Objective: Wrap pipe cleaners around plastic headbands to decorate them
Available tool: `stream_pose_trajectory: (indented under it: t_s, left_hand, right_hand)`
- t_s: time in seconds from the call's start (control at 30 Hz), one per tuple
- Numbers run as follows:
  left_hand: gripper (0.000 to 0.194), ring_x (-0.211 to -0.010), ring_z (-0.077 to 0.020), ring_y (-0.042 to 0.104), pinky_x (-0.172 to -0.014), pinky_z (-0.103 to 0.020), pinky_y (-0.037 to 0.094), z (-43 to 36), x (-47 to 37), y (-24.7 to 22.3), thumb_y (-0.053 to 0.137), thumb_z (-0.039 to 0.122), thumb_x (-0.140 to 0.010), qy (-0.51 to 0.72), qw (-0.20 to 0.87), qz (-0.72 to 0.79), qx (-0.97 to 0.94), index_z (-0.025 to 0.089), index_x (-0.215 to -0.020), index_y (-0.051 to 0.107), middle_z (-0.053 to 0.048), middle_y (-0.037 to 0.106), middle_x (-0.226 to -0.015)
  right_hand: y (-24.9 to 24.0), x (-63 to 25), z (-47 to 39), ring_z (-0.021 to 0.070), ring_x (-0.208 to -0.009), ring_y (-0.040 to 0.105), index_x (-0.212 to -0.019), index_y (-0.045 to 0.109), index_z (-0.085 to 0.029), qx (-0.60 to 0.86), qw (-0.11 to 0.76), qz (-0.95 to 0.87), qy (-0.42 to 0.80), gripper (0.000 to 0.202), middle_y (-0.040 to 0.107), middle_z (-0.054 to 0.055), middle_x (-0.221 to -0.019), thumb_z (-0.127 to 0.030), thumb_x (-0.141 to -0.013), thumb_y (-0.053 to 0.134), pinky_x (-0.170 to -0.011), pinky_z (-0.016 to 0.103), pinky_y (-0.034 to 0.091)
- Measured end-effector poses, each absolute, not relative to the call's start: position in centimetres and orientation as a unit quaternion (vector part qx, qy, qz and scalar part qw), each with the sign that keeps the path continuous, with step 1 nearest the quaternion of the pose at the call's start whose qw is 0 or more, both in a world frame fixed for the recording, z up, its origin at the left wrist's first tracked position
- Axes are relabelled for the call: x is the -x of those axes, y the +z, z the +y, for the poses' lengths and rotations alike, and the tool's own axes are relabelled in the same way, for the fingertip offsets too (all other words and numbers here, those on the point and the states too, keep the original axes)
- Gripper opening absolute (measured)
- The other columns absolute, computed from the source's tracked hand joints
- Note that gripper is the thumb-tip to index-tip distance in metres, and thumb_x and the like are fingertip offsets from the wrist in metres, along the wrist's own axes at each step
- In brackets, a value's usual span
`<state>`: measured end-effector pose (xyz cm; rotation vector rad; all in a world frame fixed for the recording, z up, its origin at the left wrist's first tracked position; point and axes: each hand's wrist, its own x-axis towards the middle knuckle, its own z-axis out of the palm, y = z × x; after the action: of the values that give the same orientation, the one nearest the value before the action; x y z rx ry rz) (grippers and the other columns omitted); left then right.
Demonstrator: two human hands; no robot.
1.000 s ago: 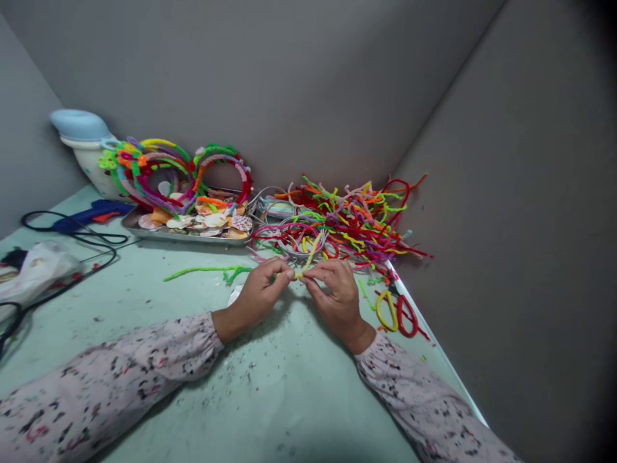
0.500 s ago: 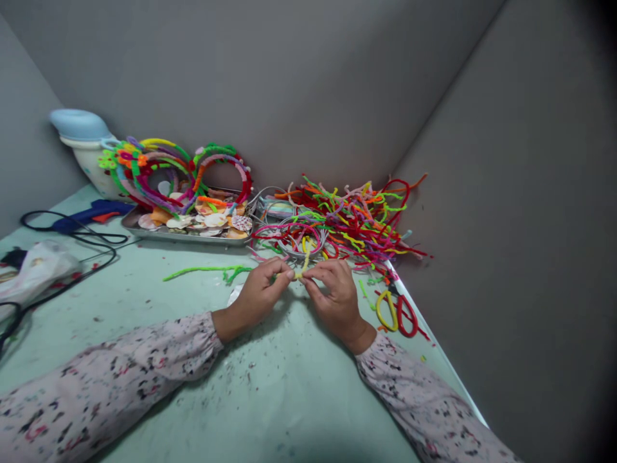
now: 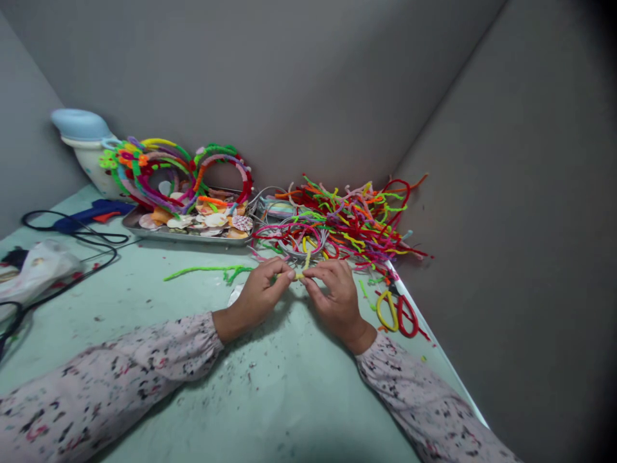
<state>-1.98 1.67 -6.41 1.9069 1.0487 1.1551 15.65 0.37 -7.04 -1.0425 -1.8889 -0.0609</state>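
Observation:
A pale yellow pipe cleaner (image 3: 307,258) is pinched between my two hands, its free end standing up from between the fingertips. My left hand (image 3: 260,289) grips it with thumb and forefinger. From the other side, my right hand (image 3: 336,299) pinches it too, close to the left fingertips. The exact bend in the pipe cleaner is partly hidden by my fingers. A green pipe cleaner (image 3: 205,271) lies on the table left of my left hand, partly covered by it.
Behind my hands is a tangled heap of coloured pipe cleaners (image 3: 357,222). Scissors (image 3: 407,315) lie right, near the table edge. A metal tray (image 3: 193,236) holds shells and wrapped headbands (image 3: 224,157). Left are a blue glue gun (image 3: 77,217), black cable (image 3: 108,257), plastic bag (image 3: 45,267) and blue-lidded container (image 3: 81,128).
The upright end of the yellow pipe cleaner stands slightly shorter above my fingers. Both hands keep nearly the same place and grip.

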Motion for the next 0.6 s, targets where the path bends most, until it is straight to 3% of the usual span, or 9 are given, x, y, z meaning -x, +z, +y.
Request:
stream_pose_trajectory:
  t_s: [0.6]
  left_hand:
    - [0.022,-0.073,-0.0160,0.050,-0.069,-0.028,0.040,1.59,1.97,-6.23,0.047,0.028,-0.090,0.434,0.314,0.397,-0.745,0.017,-0.072,0.055,-0.001,0.053,-0.072]
  right_hand:
    - [-6.97,-15.63,0.37,0.0200,-0.088,0.053,-0.088,0.058,-0.021,0.415,0.453,-0.787,0.060,0.004,0.060,0.004,-0.088,-0.023,-0.089,0.055,-0.082,0.038,0.044]
